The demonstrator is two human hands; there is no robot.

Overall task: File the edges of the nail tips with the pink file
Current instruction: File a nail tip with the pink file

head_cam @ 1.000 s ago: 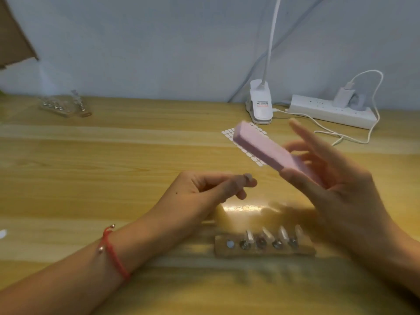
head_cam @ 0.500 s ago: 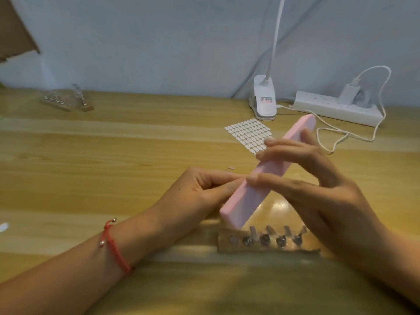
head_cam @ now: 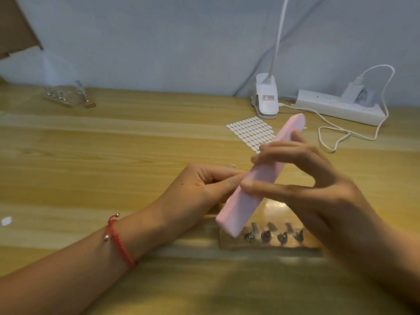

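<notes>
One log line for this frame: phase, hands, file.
phase: filing | right hand: holds pink file | left hand: pinched at file, nail tip hidden | holder: tips waiting

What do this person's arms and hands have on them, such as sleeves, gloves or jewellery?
Both forearms are bare: no sleeves or gloves in view. The left wrist wears a thin red braided cord bracelet with small metallic beads. The right hand shows no rings or watch.
</notes>
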